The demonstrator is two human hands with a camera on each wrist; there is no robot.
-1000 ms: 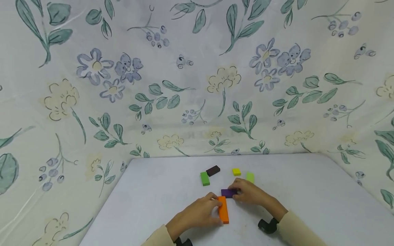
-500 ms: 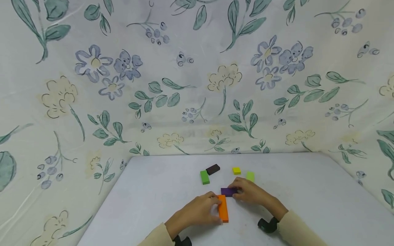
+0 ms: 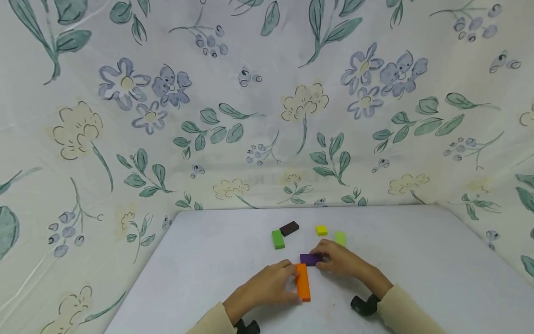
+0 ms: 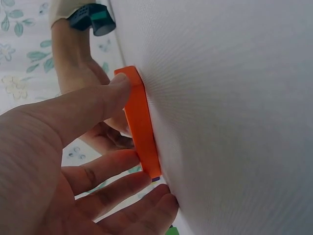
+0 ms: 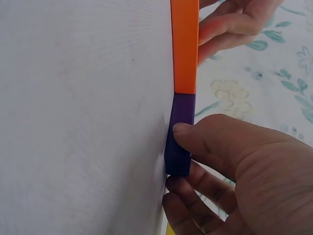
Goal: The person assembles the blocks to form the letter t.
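Observation:
In the head view, a long orange block lies flat on the white table. My left hand grips it by its two ends, thumb at the near end and fingers at the far one. A shorter purple block lies crosswise at the orange block's far end. The right wrist view shows the purple block touching the orange block end to side. My right hand pinches the purple block's right part between thumb and fingers, hiding that end in the head view.
Beyond the hands, a green block touches a dark brown block. A small yellow block lies further right, and a lime block is partly behind my right hand. A floral cloth hangs behind the table.
Both hands keep their hold, and the blocks stay where they are on the table. Only the head view has tilted slightly.

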